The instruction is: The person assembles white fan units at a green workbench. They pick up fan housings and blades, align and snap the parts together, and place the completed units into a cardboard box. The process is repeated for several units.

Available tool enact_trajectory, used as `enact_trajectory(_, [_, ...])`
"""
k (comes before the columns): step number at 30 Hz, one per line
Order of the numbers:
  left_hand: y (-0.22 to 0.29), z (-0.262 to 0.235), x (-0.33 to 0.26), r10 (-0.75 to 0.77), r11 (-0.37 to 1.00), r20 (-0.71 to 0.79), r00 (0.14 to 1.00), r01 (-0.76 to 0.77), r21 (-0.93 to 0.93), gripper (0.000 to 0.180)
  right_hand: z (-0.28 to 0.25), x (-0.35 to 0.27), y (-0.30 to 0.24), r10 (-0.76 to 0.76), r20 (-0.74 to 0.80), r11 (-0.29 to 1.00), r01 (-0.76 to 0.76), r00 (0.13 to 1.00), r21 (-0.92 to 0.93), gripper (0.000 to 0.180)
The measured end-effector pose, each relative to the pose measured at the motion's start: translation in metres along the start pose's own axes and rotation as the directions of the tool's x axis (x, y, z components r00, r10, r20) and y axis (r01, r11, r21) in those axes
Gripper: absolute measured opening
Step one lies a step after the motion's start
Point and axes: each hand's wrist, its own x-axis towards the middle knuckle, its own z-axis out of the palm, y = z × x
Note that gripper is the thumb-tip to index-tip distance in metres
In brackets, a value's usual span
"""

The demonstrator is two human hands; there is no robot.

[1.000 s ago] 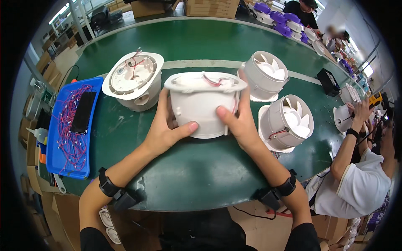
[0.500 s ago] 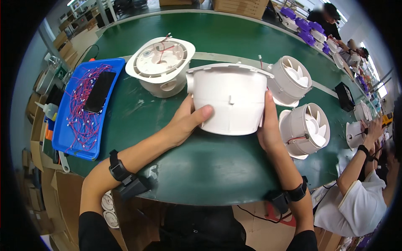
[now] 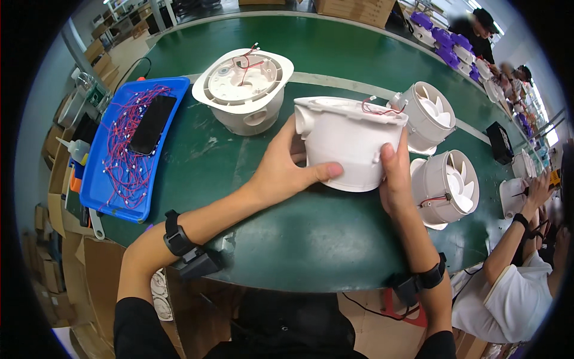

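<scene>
Between my two hands is a white plastic housing (image 3: 353, 143), bucket-shaped, with a flanged rim at the top and a short round spout on its left. My left hand (image 3: 293, 164) grips its left side, thumb across the front wall. The right hand (image 3: 397, 179) is closed on its right side, thumb on the front. Thin red wires (image 3: 382, 110) with a small white connector stick up at the rim. A similar white housing (image 3: 245, 90) stands at left, red wires on its top. Two white fan units (image 3: 429, 116) with visible blades lie to the right.
A blue tray (image 3: 89, 197) at left holds many red-purple wires and a black phone (image 3: 152, 124). A small black box (image 3: 498, 142) stands at far right. Beside me on the right a co-worker in a white shirt (image 3: 508, 293) handles parts. Cardboard boxes (image 3: 356, 11) sit beyond the green table (image 3: 281, 251).
My hands have turned the housing, so the spout and rim wires show more. It sits slightly further right in the picture; the whole view has shifted a little too.
</scene>
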Motion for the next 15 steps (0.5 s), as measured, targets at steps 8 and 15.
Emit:
enact_trajectory(8, [0.003,-0.009,0.008,-0.15,0.982,-0.012,0.989,0.147,-0.119,0.063,-0.014,0.0,-0.004,0.407,0.091,0.75,-0.39,0.909,0.534,0.072])
enact_trajectory(15, [-0.004,-0.015,0.003,-0.067,0.988,0.235,0.97,0.096,-0.117,0.083,-0.008,-0.005,0.001,0.357,0.008,0.725,-0.282,0.934,0.629,0.07])
